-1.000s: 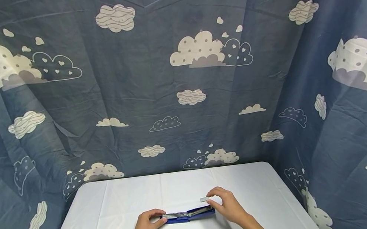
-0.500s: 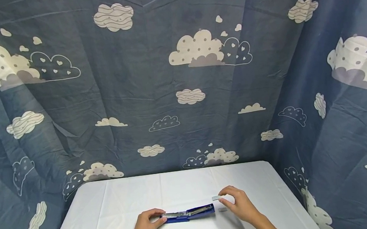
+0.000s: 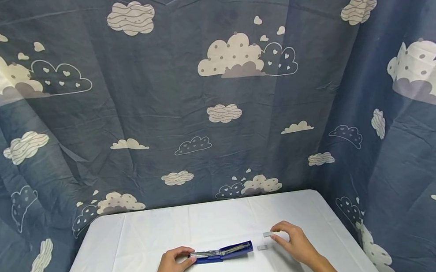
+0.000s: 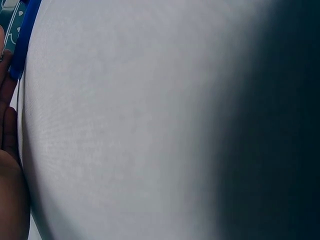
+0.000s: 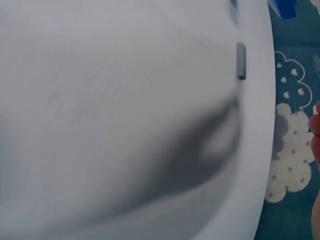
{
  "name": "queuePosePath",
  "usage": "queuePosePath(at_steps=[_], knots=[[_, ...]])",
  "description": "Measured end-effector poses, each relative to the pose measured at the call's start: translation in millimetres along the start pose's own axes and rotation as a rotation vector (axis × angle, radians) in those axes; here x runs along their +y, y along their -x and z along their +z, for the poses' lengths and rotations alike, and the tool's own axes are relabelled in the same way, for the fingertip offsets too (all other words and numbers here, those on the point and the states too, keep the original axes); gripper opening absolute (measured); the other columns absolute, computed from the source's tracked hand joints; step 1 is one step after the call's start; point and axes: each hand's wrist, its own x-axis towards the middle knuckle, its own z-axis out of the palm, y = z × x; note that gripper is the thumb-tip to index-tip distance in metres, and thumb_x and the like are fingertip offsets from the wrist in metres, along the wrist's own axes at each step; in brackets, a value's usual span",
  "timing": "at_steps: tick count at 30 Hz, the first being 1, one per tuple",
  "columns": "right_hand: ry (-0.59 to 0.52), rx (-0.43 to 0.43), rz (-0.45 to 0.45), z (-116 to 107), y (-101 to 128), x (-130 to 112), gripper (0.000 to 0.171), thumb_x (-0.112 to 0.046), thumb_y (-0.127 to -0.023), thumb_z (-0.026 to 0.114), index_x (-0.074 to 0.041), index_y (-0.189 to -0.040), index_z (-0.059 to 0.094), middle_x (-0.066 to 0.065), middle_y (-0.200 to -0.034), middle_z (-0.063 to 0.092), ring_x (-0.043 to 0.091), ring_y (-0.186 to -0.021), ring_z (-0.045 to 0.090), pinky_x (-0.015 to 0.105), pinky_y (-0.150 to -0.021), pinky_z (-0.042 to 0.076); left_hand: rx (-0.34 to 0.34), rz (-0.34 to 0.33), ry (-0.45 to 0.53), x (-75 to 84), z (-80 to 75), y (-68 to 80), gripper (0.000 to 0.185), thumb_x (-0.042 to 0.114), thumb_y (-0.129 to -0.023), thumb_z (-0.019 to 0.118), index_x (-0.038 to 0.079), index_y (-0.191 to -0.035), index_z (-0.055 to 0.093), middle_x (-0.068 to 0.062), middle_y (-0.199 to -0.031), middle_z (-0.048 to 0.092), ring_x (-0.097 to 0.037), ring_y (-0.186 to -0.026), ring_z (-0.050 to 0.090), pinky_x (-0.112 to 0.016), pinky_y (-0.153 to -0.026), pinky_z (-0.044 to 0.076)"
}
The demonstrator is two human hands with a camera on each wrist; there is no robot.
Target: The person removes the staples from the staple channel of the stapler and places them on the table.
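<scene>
A blue stapler [image 3: 221, 254] lies opened out in the head view, its metal parts showing along both halves. My left hand [image 3: 171, 267] pinches its left end between thumb and fingers. In the left wrist view only a blue edge of the stapler [image 4: 22, 47] and part of the left hand [image 4: 9, 150] show at the border. Right of the stapler, my right hand [image 3: 296, 244] pinches a small grey staple strip [image 3: 267, 234] above the table. A second grey staple strip [image 3: 262, 247] lies on the white surface between stapler and right hand; the right wrist view shows this strip [image 5: 241, 61] too.
The table [image 3: 141, 237] has a white cover and rounded far corners. A dark blue curtain [image 3: 181, 91] printed with clouds hangs behind it and along the sides. The right hand's shadow falls across the cover.
My right hand has moved right, away from the stapler, with its staple strip. The strip lying on the table has come into view. My left hand keeps its hold on the stapler.
</scene>
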Motion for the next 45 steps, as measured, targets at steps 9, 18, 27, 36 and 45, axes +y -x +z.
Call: queuePosePath(at_steps=[9, 18, 27, 36, 45], knots=[[0.034, -0.035, 0.039, -2.2, 8.0, 18.7, 0.014, -0.015, -0.089, 0.082, -0.016, -0.101, 0.076, -0.012, -0.097, 0.071, 0.008, -0.095, 0.066, 0.037, -0.089, 0.057, 0.002, 0.002, 0.002, -1.6, -0.4, -2.4, 0.023, 0.039, -0.084, 0.085, 0.028, -0.103, 0.079, 0.015, -0.1, 0.078, -0.007, -0.103, 0.071, -0.039, -0.1, 0.054], [0.047, -0.066, 0.09, 4.3, 12.2, 28.3, 0.013, -0.014, -0.09, 0.08, -0.019, -0.101, 0.075, -0.014, -0.098, 0.071, 0.009, -0.097, 0.067, 0.041, -0.093, 0.057, 0.005, 0.01, 0.006, -1.6, -2.0, -3.2, 0.022, 0.039, -0.084, 0.085, 0.029, -0.102, 0.079, 0.015, -0.099, 0.078, -0.005, -0.102, 0.07, -0.038, -0.099, 0.054], [0.044, -0.098, 0.203, 17.4, 16.3, 33.7, 0.014, -0.017, -0.09, 0.08, -0.022, -0.102, 0.074, -0.015, -0.1, 0.07, 0.012, -0.103, 0.069, 0.042, -0.101, 0.055, 0.006, 0.008, 0.015, -3.4, -1.2, -2.6, 0.021, 0.037, -0.084, 0.085, 0.028, -0.101, 0.079, 0.015, -0.099, 0.078, -0.005, -0.101, 0.07, -0.036, -0.098, 0.054], [0.089, -0.094, 0.203, 23.7, 21.4, 36.5, 0.013, -0.019, -0.089, 0.08, -0.024, -0.1, 0.073, -0.015, -0.099, 0.07, 0.013, -0.102, 0.07, 0.038, -0.097, 0.057, 0.009, 0.013, 0.025, -4.0, 1.7, 0.1, 0.022, 0.037, -0.084, 0.085, 0.027, -0.102, 0.079, 0.015, -0.099, 0.079, -0.005, -0.1, 0.07, -0.034, -0.097, 0.054], [0.164, -0.122, 0.183, 25.2, 19.8, 39.9, 0.01, -0.02, -0.089, 0.08, -0.025, -0.096, 0.075, -0.01, -0.105, 0.069, 0.015, -0.108, 0.067, 0.039, -0.098, 0.057, -0.002, 0.001, 0.025, -1.2, 0.7, 0.5, 0.022, 0.034, -0.085, 0.084, 0.024, -0.103, 0.079, 0.013, -0.098, 0.079, -0.006, -0.099, 0.071, -0.034, -0.096, 0.054]])
